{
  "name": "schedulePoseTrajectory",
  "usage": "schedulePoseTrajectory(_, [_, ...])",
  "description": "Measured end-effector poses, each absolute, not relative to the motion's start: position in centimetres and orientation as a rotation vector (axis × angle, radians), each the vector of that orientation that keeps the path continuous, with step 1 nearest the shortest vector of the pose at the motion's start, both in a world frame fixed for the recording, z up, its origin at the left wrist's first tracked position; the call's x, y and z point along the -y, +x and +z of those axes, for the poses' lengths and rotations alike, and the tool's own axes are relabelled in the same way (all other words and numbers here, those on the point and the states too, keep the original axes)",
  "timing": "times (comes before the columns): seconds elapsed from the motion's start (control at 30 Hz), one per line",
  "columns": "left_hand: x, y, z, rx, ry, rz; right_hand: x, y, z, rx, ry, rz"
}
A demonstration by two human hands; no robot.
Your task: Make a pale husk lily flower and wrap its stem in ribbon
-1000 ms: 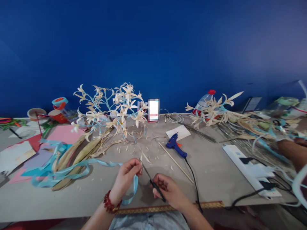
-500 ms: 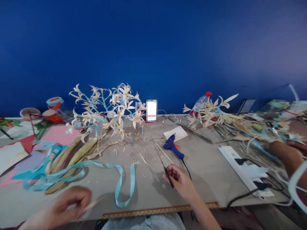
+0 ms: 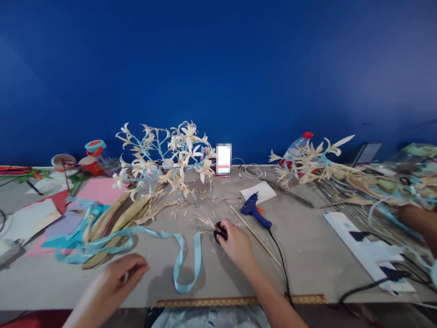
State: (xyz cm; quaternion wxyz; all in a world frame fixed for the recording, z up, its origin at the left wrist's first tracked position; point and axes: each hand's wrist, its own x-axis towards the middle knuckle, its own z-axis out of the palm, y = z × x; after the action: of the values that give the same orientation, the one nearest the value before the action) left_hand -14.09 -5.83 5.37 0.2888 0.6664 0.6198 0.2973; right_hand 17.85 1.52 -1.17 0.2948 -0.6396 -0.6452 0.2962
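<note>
My right hand is closed on a pair of scissors by the black handles, low over the table, their blades pointing up and left among pale scraps. My left hand hovers near the front left of the table, thumb and fingers drawn together; whatever they hold, if anything, is hidden. Between the hands a light blue ribbon lies in a loop. Right of the scissors lie a pale thin stick and a blue glue gun with a black cord.
Cream flowers on blue stems stand behind; more flowers lie at right. Dry husks and coloured paper are at left. A white power strip with cables lies at right, near another person's arm.
My right hand has moved left and turned with the scissors, uncovering more of the stick. My left hand has shifted right; the pale strip in it no longer shows. The view has swung left.
</note>
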Motion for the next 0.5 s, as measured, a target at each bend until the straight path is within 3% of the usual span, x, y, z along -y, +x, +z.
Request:
schedulePoseTrajectory(0.23, [1.5, -2.9, 4.4, -1.2, 1.683, 0.718, -1.6, 19.4, -0.4, 1.433, -1.459, 1.154])
schedulePoseTrajectory(0.5, [0.8, 2.9, 2.6, -1.042, 1.133, 0.979, 1.3, 18.8, 1.8, 1.079, -1.196, 1.368])
